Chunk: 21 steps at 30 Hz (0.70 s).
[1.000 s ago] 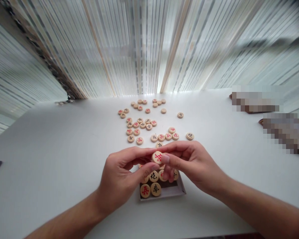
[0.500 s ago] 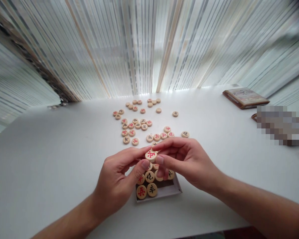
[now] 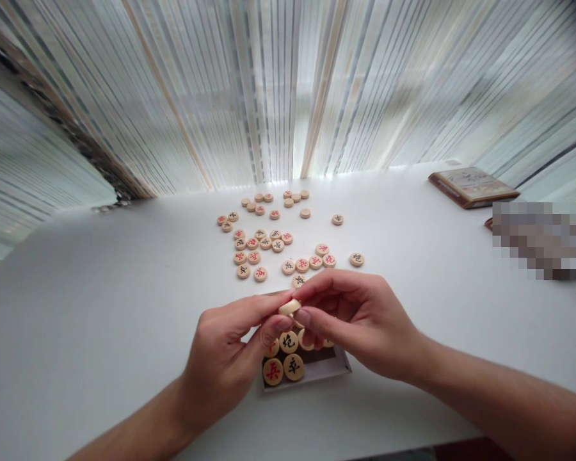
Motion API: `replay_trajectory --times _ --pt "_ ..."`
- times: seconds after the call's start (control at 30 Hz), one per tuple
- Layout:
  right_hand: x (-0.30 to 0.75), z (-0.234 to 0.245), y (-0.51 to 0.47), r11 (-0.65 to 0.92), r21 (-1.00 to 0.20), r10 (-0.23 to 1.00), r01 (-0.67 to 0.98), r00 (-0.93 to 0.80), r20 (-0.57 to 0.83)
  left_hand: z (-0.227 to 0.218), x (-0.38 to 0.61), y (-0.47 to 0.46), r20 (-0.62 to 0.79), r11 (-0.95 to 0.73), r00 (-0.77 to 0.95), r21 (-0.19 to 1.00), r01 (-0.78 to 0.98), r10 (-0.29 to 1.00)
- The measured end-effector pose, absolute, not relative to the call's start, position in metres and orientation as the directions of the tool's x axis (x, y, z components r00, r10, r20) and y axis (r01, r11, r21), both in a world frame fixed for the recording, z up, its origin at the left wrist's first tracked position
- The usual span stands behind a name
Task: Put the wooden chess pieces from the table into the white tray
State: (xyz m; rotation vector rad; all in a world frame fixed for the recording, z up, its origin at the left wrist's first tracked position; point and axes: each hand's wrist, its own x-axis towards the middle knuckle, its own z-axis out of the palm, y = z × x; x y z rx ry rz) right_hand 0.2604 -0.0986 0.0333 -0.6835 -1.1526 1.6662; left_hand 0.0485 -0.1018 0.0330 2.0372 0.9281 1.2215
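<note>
My left hand (image 3: pixel 225 358) and my right hand (image 3: pixel 355 317) meet above a small white tray (image 3: pixel 338 370) and pinch one round wooden chess piece (image 3: pixel 289 307) between their fingertips. The piece is tilted so that I see mostly its edge. Several wooden pieces (image 3: pixel 283 360) with red or black characters lie in the tray under my fingers, partly hidden by them. More loose pieces (image 3: pixel 269 240) are scattered on the white table (image 3: pixel 100 307) beyond my hands.
A flat brown box (image 3: pixel 473 187) lies at the table's far right, with a blurred patch just in front of it. Striped curtains hang behind the table's far edge.
The piece between my fingers has tipped from face-up, showing its red character, to nearly edge-on. Both hands sank slightly toward the tray.
</note>
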Motion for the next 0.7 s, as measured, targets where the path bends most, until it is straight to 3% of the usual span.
replay_trajectory --times 0.27,0.43,0.7 --pt "0.2596 0.0354 -0.0979 -0.154 -0.923 0.922 -0.353 -0.387 -0.005 0.0317 0.0488 -0.1043 0.477 -0.531 0.252 0.816 0.230 0.842" --pt "0.2613 0.0375 -0.0946 -0.289 -0.895 0.893 -0.338 -0.434 -0.124 0.0298 0.0496 -0.1068 0.397 -0.442 0.269 0.887 0.134 0.878" --pt "0.2621 0.0385 -0.0933 -0.357 -0.878 0.843 -0.318 -0.515 -0.156 0.0359 0.0508 -0.1066 0.259 -0.276 0.291 0.961 0.016 0.921"
